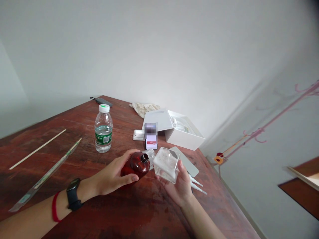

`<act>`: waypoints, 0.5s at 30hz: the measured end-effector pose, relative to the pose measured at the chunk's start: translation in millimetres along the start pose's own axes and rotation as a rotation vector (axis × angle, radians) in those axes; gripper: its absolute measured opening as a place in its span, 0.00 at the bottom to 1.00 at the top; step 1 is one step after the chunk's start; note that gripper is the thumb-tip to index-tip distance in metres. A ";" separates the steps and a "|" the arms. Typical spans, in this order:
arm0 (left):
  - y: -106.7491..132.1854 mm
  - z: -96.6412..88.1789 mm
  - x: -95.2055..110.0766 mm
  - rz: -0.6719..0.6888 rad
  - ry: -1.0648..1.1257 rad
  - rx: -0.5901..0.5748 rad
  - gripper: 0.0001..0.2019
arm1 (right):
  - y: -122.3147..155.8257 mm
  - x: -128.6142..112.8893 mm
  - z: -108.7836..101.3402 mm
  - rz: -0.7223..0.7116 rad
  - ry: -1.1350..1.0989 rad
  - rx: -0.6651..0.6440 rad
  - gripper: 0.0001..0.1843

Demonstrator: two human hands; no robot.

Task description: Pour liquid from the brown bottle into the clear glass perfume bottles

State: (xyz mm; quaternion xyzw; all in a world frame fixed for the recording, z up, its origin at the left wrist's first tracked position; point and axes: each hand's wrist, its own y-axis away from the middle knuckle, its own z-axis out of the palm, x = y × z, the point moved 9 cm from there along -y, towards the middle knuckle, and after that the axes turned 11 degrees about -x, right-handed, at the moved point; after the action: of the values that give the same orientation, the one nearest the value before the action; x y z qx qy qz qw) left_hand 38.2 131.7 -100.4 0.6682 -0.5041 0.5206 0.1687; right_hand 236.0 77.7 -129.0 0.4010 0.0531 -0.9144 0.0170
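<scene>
My left hand (112,176) is wrapped around a reddish-brown bottle (136,166), which leans to the right with its uncapped neck showing. Close beside that neck, a clear square container (166,162) rests tilted in the fingers of my right hand (178,187). Its flat face is turned towards me, and I cannot tell whether anything is inside. Another clear object (150,155), partly hidden, shows behind the bottle and the container. Bottle and container are close together; whether they touch I cannot make out.
A water bottle (103,134) stands left of the hands on the wooden table (82,159). Farther left lie a thin stick (37,149) and wrapped chopsticks (50,174). Behind are a phone (151,141), a white box (185,137) and a cloth (144,109); pale droppers (198,185) lie right.
</scene>
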 end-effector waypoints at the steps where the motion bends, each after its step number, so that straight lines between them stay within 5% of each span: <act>1: 0.1 0.1 0.3 0.000 0.001 -0.003 0.35 | -0.4 0.0 -0.8 0.002 0.001 -0.008 0.26; 15: 0.7 1.4 7.1 -0.002 0.017 0.021 0.36 | 0.6 2.4 13.3 -0.014 -0.036 0.009 0.26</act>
State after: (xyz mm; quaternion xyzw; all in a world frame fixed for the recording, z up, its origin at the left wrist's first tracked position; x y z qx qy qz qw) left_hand 38.0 126.9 -95.0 0.6661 -0.4964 0.5313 0.1663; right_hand 224.7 75.7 -121.9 0.3843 0.0514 -0.9217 0.0098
